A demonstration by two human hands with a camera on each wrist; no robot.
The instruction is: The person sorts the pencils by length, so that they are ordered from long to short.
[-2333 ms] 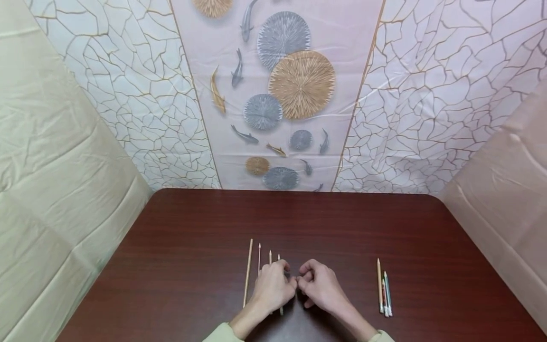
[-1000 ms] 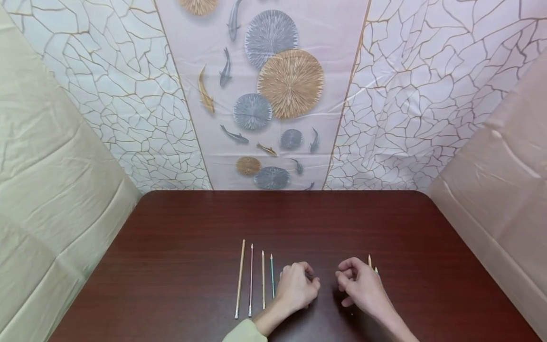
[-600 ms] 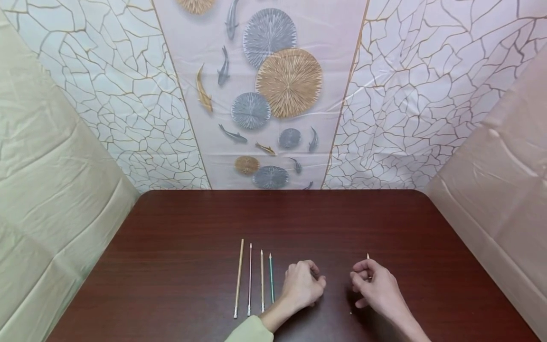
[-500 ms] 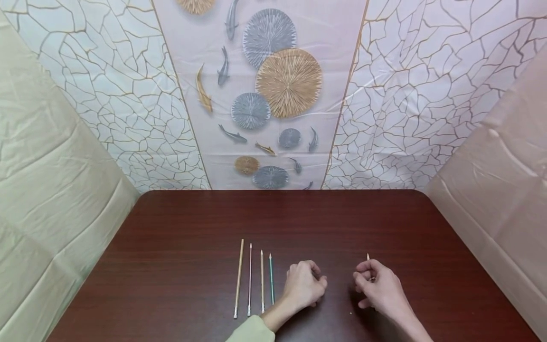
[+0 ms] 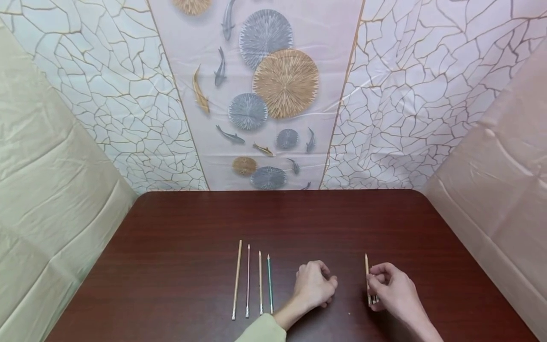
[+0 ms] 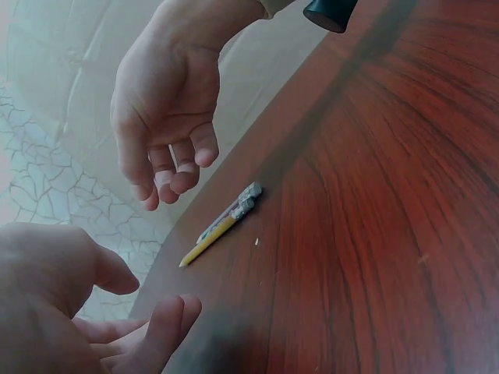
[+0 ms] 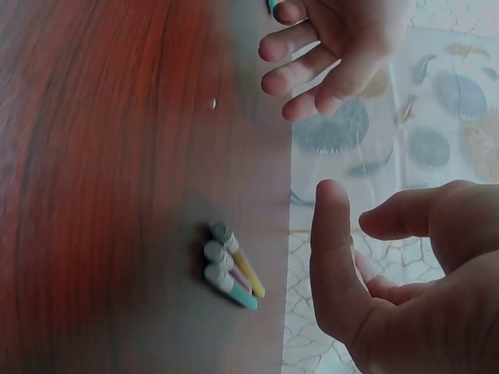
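My right hand (image 5: pixel 395 289) hovers over the right-hand group of pencils, fingers loosely bent and gripping nothing in the wrist views. That group holds a yellow pencil (image 5: pixel 366 270), a teal pencil (image 7: pixel 242 296) and a dark red pencil (image 7: pixel 238 275), lying side by side with their eraser ends toward the person. My left hand (image 5: pixel 315 285) is loosely curled above the table, holding nothing, right of a spaced row of pencils. From left to right these are a long gold pencil (image 5: pixel 237 280), a pink pencil (image 5: pixel 248 280), a tan pencil (image 5: pixel 260 282) and a teal pencil (image 5: pixel 270 285).
The dark red-brown wooden table (image 5: pixel 192 218) has rounded far corners. A tiny pale fleck (image 5: pixel 349 313) lies between the hands. Patterned cloth (image 5: pixel 273 142) hangs behind the table, with beige cloth at both sides.
Both hands have moved right: the right from beside the left hand to the right-hand pencils, the left off the row, whose pencils are now uncovered. The head view has shifted slightly.
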